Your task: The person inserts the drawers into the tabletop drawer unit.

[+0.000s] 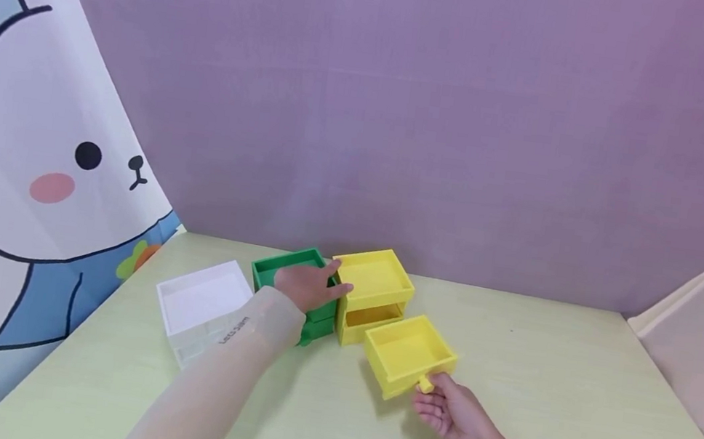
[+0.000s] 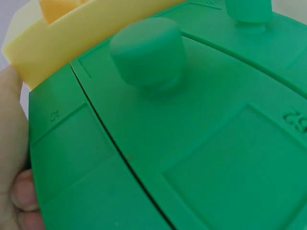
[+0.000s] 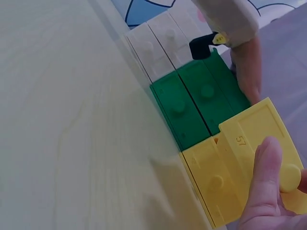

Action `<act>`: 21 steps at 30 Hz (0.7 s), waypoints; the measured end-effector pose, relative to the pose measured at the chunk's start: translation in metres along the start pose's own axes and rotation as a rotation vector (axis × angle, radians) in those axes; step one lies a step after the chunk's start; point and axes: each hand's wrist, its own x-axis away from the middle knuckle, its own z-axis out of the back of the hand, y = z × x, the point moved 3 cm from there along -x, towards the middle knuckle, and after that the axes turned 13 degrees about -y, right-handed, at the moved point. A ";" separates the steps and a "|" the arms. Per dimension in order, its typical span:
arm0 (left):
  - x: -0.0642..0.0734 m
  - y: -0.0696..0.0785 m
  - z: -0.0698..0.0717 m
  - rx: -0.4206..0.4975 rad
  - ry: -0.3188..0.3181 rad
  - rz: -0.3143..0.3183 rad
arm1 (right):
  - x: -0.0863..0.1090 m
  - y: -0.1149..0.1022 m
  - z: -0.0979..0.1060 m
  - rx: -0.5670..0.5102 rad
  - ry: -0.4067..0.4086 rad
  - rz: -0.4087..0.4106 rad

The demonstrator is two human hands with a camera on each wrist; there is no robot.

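In the head view, a small yellow cabinet (image 1: 378, 277) stands at the back with a tray-like top and an open slot above its lower drawer (image 3: 204, 165). My right hand (image 1: 462, 420) pinches the knob (image 1: 425, 384) of a yellow drawer (image 1: 409, 355), held in front of the cabinet and to its right. The number 57 marks the drawer's front in the right wrist view. My left hand (image 1: 307, 284) reaches over a green cabinet (image 1: 321, 324), its extended thumb and forefinger at the yellow cabinet's upper left edge. Green drawers with round knobs (image 2: 148, 55) fill the left wrist view.
A white cabinet (image 1: 204, 296) with drawers stands left of the green one, partly behind my left forearm. All three form a row on the pale table (image 1: 568, 392). A purple cloth (image 1: 405, 109) hangs behind them, with a cartoon-printed cloth (image 1: 23, 157) at left.
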 end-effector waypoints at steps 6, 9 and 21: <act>0.000 0.000 0.000 -0.004 0.004 -0.003 | -0.008 0.005 -0.009 0.016 0.000 0.001; -0.001 0.000 0.000 -0.001 0.006 0.002 | -0.013 0.006 -0.014 0.018 -0.012 0.000; 0.002 0.001 0.001 -0.028 0.006 0.023 | -0.028 0.006 -0.024 0.004 0.034 0.014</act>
